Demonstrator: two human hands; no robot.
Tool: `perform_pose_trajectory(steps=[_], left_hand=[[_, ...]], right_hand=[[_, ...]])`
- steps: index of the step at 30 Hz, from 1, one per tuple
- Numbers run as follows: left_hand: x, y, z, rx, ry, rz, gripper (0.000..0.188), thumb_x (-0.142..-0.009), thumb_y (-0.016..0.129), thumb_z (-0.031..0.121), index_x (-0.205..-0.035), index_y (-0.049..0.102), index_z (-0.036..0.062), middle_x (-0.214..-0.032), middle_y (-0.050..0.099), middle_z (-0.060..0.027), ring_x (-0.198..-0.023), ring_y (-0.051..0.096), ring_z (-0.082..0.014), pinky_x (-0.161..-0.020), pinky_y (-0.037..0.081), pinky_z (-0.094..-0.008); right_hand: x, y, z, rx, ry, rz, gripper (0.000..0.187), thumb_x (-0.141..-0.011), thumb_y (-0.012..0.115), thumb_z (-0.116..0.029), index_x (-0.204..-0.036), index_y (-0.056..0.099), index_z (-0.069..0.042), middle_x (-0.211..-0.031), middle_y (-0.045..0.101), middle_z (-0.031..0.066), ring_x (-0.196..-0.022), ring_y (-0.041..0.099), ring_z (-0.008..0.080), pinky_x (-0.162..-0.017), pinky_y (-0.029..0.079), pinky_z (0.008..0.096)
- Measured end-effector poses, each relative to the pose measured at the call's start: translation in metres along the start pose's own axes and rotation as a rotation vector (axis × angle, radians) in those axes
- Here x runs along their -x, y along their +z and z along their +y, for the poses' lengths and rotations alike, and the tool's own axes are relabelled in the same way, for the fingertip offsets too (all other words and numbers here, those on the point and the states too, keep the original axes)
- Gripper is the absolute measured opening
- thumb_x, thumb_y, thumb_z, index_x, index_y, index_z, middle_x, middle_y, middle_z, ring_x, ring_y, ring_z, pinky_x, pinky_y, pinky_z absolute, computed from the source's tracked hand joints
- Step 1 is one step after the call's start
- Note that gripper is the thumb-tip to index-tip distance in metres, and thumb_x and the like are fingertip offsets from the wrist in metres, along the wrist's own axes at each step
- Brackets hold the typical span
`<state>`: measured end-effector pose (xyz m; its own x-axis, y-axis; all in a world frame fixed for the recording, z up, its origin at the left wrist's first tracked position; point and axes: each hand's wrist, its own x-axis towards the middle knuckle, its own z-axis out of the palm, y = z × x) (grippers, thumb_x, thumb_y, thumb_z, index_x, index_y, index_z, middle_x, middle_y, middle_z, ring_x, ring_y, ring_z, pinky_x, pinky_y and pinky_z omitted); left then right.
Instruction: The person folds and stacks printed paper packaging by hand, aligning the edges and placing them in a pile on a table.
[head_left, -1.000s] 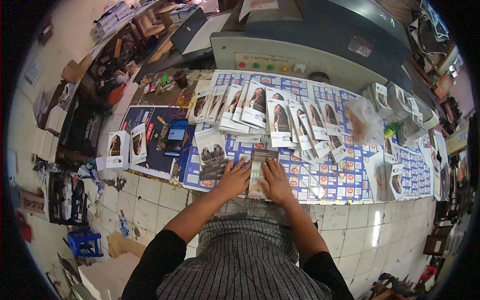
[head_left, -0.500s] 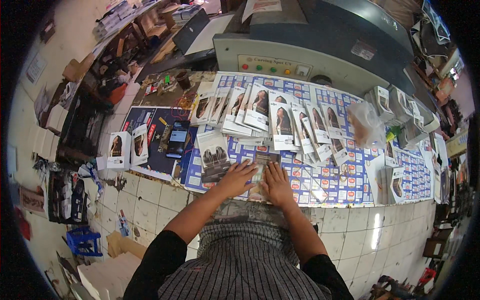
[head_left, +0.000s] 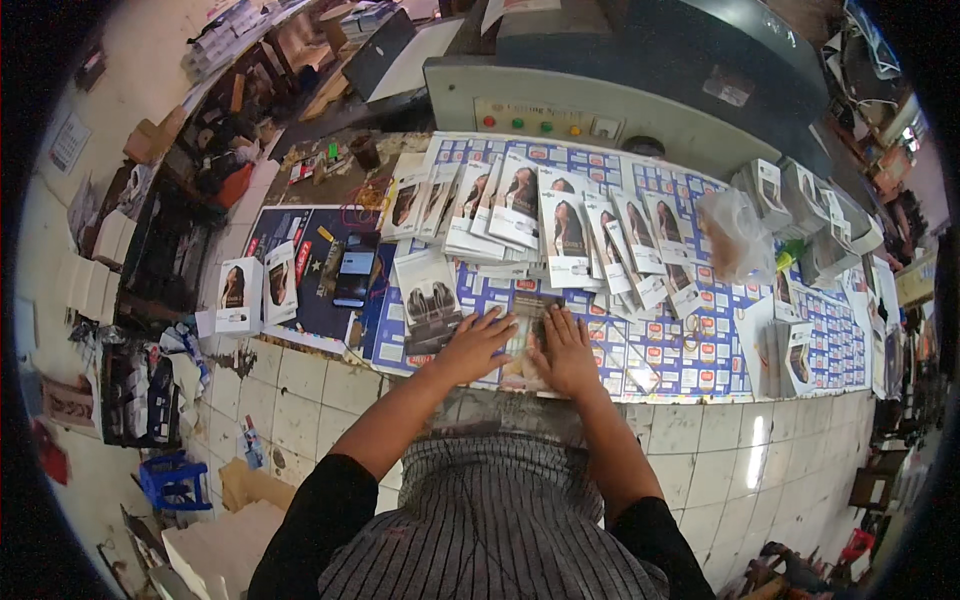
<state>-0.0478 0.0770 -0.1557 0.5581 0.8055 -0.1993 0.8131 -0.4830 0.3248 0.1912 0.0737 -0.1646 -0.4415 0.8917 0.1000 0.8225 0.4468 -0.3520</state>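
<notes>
My left hand (head_left: pixel 478 345) lies flat, fingers spread, at the near edge of the table. Its fingers rest between a flat printed carton (head_left: pixel 432 305), grey and dark with a picture of hair, and a dark-topped flat piece (head_left: pixel 532 304). My right hand (head_left: pixel 568 355) also presses down flat, with its fingers stretched out on the right side of that piece. Between my palms the piece looks pale and partly see-through; its kind is hard to make out. Beyond my fingers, several white cartons (head_left: pixel 517 200) with a picture of long hair lie overlapping in a fanned heap.
A blue-patterned printed sheet (head_left: pixel 660 376) covers the table. Left are a phone (head_left: pixel 354 275) and small cartons (head_left: pixel 240 296). Right are a clear plastic bag (head_left: pixel 738 237), stacked cartons (head_left: pixel 800 205) and rubber bands (head_left: pixel 692 330). Behind stands a grey machine (head_left: pixel 550 90) with coloured buttons.
My right hand has slid a little to the right, widening the gap between my hands. My left hand stays nearly in place. The whole view has shifted slightly.
</notes>
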Motion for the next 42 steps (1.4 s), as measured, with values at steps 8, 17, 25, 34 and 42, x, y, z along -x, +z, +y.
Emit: perform_pose_trajectory(steps=[8,17,25,34,42], left_hand=[[-0.001,-0.003,-0.008,0.031,0.081,0.003,0.09,-0.084,0.069,0.053,-0.154,0.033,0.0089,-0.164,0.022,-0.0092,-0.152,0.015,-0.0298,-0.12,0.014,-0.0505],[0.003,0.002,-0.007,0.039,0.094,0.043,0.089,-0.083,0.07,0.051,-0.153,0.034,0.009,-0.163,0.024,-0.0093,-0.152,0.015,-0.0295,-0.119,0.015,-0.0529],[0.003,-0.004,-0.008,0.033,0.094,0.002,0.093,-0.084,0.069,0.054,-0.155,0.03,0.0081,-0.164,0.021,-0.0105,-0.152,0.012,-0.0289,-0.121,0.012,-0.0512],[0.004,-0.006,-0.005,0.024,0.095,-0.018,0.093,-0.084,0.068,0.054,-0.155,0.029,0.0082,-0.165,0.019,-0.0098,-0.153,0.011,-0.0287,-0.121,0.012,-0.0511],[0.005,-0.007,-0.002,0.023,0.093,-0.007,0.087,-0.086,0.067,0.05,-0.153,0.032,0.008,-0.164,0.02,-0.0082,-0.152,0.013,-0.0293,-0.121,0.014,-0.0513]], right_hand=[[-0.001,0.003,0.004,0.031,-0.019,0.062,0.078,-0.093,0.056,-0.055,-0.145,0.043,0.003,-0.157,0.034,0.0192,-0.147,0.028,0.0339,-0.118,0.021,0.0547],[0.0,0.006,0.003,0.073,-0.017,0.056,0.081,-0.092,0.056,-0.056,-0.145,0.041,0.003,-0.156,0.034,0.019,-0.146,0.029,0.0352,-0.118,0.022,0.055],[-0.002,0.007,0.003,0.098,-0.019,0.064,0.081,-0.093,0.054,-0.057,-0.145,0.041,0.004,-0.156,0.035,0.0183,-0.146,0.03,0.0346,-0.118,0.021,0.0549],[-0.003,0.005,0.001,0.13,0.0,0.017,0.082,-0.094,0.052,-0.058,-0.148,0.037,0.002,-0.158,0.032,0.0176,-0.147,0.027,0.0334,-0.118,0.02,0.0547],[-0.001,0.002,-0.001,0.065,0.013,0.026,0.082,-0.093,0.054,-0.056,-0.148,0.037,0.002,-0.158,0.031,0.0178,-0.148,0.026,0.0339,-0.118,0.02,0.0545]])
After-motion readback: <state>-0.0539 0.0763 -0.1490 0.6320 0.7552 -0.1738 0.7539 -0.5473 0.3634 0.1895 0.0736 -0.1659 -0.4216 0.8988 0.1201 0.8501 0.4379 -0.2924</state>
